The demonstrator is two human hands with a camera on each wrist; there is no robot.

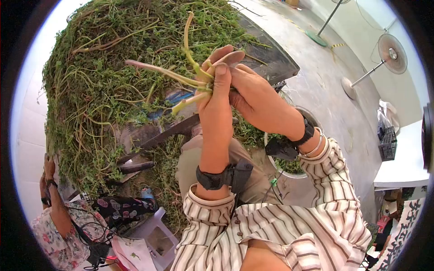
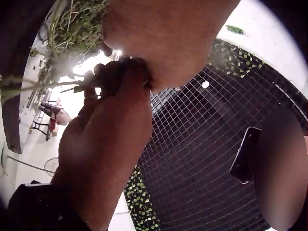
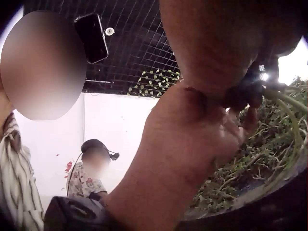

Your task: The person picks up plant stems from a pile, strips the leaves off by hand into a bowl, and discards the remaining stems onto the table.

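Observation:
Several green and pinkish stems fan out to the left from the left hand, whose thumb presses them against its fingers. Against its right side lies the right hand, its fingers curled at the gathered base of the stems; its exact grip is partly hidden. A greyish flat shape shows between the fingertips, too unclear to name. In the left wrist view both hands meet in shadow, with stems reaching left. Stems come out at the right in the right wrist view.
A large heap of leafy stems covers the dark table beyond the hands. At lower left is another person beside a pale plastic stool. A round tub of greens and standing fans are at right.

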